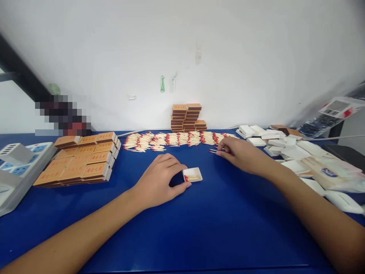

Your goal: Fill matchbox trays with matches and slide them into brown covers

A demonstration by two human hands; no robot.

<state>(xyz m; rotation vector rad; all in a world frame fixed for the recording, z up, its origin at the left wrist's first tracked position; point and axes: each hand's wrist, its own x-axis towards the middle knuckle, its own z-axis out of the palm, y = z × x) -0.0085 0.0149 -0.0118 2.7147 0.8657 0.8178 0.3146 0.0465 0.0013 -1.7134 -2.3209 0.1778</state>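
Observation:
My left hand (162, 179) grips the left end of a small white matchbox tray (196, 170) between thumb and fingers. Several red-headed matches (193, 177) lie along the near side inside the tray, which rests on the blue table (182, 228). To the right and a little farther off, my right hand (232, 152) has its thumb and fingers pinched on a few matches (212, 151), heads pointing left. Just beyond both hands, a long row of loose matches (178, 139) spreads across the table; my right fingers are at its right end.
Orange-brown matchboxes (82, 160) are stacked at the left beside a white power strip (25, 171). More matchboxes (185, 118) stand against the wall. At the right lie many white trays (295, 151) and a tissue pack (330, 173). A white cable (142, 131) runs along the back.

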